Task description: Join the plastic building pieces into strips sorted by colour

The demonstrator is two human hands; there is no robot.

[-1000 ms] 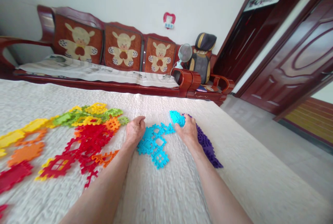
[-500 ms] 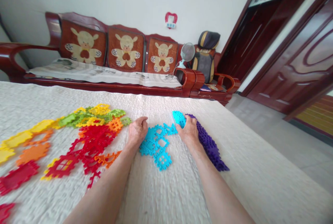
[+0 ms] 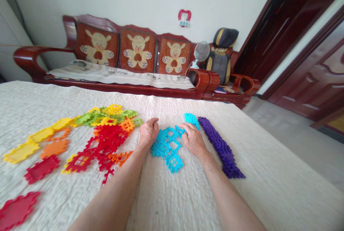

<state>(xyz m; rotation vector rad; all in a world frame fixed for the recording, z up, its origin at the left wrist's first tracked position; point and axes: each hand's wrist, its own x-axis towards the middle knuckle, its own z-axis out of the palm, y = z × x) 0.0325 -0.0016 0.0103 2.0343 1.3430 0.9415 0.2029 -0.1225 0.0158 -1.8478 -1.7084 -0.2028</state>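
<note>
Light-blue interlocking plastic tiles (image 3: pixel 162 147) lie in a loose pile between my hands, some with window-like cutouts. My left hand (image 3: pixel 149 133) is closed at the pile's left edge, fingers curled under; what they hold, if anything, is hidden. My right hand (image 3: pixel 192 138) bends its fingers over a small light-blue tile (image 3: pixel 179 130) at the pile's right end and appears to grip it. Just behind that hand sits a neat light-blue stack (image 3: pixel 191 119). Right of it, a long row of purple tiles (image 3: pixel 220 145) runs toward me.
Red tiles (image 3: pixel 109 141) are heaped left of my left arm, with green tiles (image 3: pixel 94 118) behind. Yellow tiles (image 3: pixel 40 135) and orange tiles (image 3: pixel 55 148) spread farther left. Everything lies on a cream quilted cover (image 3: pixel 166 198). A wooden sofa (image 3: pixel 129 87) stands beyond.
My right hand has left the light-blue stack and moved left and nearer to the loose light-blue tiles. My left hand stays by the pile. The view has turned slightly left.
</note>
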